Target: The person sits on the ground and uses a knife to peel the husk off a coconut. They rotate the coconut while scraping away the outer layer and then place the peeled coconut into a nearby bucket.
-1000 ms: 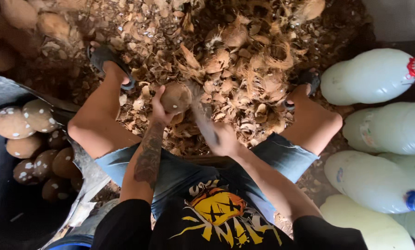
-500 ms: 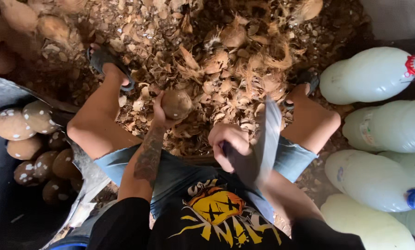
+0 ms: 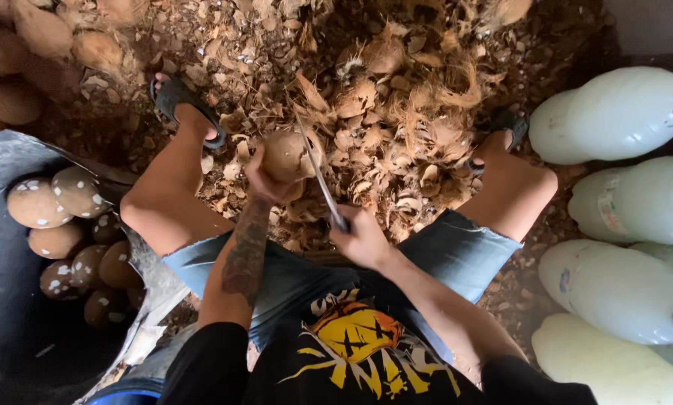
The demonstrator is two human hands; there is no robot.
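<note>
My left hand (image 3: 265,180) grips a round brown coconut (image 3: 285,155) held out between my knees over a heap of husk scraps. In my right hand (image 3: 360,238) is a long knife (image 3: 318,171); its blade runs up and to the left, and the edge meets the right side of the coconut. I am seated, both legs spread, feet in dark sandals on the husk pile.
A dark tub (image 3: 6,315) at the left holds several peeled, speckled coconuts (image 3: 59,225). Several large white plastic bottles (image 3: 621,202) lie at the right. Husk pieces (image 3: 396,112) cover the ground ahead; unpeeled coconuts (image 3: 44,45) sit at the top left.
The knife was drawn back and up by my right knee half a second ago; it has now swung down onto the coconut. The left hand kept hold of the coconut.
</note>
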